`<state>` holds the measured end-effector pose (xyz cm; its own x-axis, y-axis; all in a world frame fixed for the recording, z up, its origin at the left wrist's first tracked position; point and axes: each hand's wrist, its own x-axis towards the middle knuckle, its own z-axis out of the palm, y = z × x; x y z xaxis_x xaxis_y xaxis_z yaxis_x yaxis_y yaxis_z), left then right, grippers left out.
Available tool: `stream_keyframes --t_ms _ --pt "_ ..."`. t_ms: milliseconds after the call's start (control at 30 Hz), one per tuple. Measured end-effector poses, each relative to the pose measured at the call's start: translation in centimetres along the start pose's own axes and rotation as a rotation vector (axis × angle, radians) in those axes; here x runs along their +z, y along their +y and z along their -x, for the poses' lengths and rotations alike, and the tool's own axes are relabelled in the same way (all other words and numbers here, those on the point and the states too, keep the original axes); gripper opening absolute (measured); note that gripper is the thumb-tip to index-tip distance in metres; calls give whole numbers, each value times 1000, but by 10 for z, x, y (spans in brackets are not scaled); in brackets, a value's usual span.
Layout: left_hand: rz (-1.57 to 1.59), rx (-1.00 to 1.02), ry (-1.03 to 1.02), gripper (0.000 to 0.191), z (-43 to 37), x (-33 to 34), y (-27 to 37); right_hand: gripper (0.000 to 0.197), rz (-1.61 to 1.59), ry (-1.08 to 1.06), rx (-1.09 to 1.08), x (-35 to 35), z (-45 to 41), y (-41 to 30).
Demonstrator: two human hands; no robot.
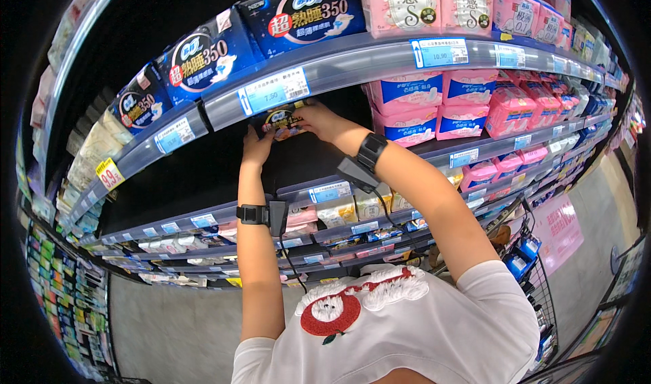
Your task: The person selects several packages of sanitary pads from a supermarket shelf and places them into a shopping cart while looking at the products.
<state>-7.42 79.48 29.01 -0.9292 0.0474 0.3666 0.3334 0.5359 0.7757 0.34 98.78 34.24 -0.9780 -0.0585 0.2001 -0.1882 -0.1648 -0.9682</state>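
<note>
Both hands reach into the dark shelf bay under the upper shelf's price rail. A dark package of sanitary pads (282, 123) is held between them, partly hidden by the rail and the fingers. My left hand (257, 142) grips its left end, thumb on the front. On its right end my right hand (320, 119) has its fingers at the upper edge. Larger dark blue packs of sanitary pads (203, 61) stand on the shelf above. Pink and blue packs of pads (407, 94) sit stacked to the right of my right hand. Black straps with small devices circle both wrists.
The clear price rail (335, 71) of the upper shelf runs just above the hands. Below them is a lower shelf's rail (300, 196) with price tags. Cables hang from the wrist devices. A wire shopping cart (546, 302) with blue packages stands behind at the right.
</note>
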Motion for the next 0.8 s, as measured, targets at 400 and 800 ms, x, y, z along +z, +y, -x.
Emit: stream_keyframes --t_ms 400,800 --pt "541 70 -32 61 64 -8 77 39 83 53 -154 6 23 -12" --pt "891 344 -301 38 269 67 111 19 342 4 -389 -12 283 -6"
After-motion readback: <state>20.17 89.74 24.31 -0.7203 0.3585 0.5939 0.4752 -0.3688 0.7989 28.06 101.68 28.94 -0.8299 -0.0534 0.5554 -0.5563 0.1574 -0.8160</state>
